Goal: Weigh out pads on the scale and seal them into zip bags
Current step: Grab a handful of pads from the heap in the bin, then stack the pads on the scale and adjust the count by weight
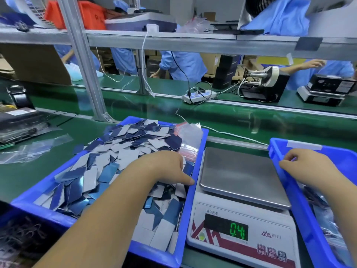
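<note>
Scale (242, 207) sits near centre between the two blue bins, platter bare, display showing 0.4; so my read is we're at the start of a weigh cycle, pads still to be lifted across; left hand (168, 167) is down on the pads (108, 161) in the left bin (193, 182), palm down, thumb pointing right toward the bin wall next to the scale; fingers are hidden under the palm, so cannot tell whether it's gripping any pads or just resting on the heap; right hand (307, 167) is over the near-left rim of the right bin (286, 186), fingers curled in; may be pinching something small, too blurred to confirm; key relation: platter lies directly right of the left hand, just over the bin wall, so left hand is clearly the nearer one for the transfer; pads lie loose at every angle, no common long axis to align to; zip bags (188, 140) stacked at the far right corner of the left bin, just beyond the left hand.
</note>
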A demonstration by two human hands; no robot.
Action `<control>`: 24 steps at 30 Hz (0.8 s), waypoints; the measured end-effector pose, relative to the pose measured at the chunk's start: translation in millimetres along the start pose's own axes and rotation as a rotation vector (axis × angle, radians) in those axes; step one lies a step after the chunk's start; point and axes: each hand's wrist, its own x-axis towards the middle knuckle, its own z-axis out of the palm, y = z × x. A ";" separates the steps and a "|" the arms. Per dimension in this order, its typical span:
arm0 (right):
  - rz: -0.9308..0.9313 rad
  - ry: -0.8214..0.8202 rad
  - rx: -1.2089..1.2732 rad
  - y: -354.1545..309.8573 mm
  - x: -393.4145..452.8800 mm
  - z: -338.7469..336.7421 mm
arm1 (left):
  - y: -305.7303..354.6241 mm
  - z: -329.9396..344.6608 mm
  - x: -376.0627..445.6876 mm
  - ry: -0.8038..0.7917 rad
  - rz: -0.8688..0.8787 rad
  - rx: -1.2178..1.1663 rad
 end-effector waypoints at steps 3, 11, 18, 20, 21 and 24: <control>-0.005 -0.016 0.015 0.0 -0.8 0.9 | 0.2 -1.5 -1.7 -0.001 -0.019 0.037; -0.016 -0.033 0.038 -3.0 -4.9 -0.2 | 0.0 -4.4 1.2 0.015 -0.062 -0.023; -0.028 -0.035 0.063 -5.9 -8.3 -3.2 | 1.5 -3.4 4.2 -0.005 -0.064 -0.210; -0.036 -0.030 0.068 -6.4 -8.8 -3.8 | 2.4 -3.4 5.9 -0.007 -0.039 -0.232; -0.037 -0.031 0.072 -6.8 -9.0 -4.2 | 2.8 -3.4 6.7 -0.013 -0.031 -0.245; -0.038 -0.038 0.086 -7.8 -10.0 -5.5 | -0.2 -2.4 8.3 -0.032 -0.033 -0.287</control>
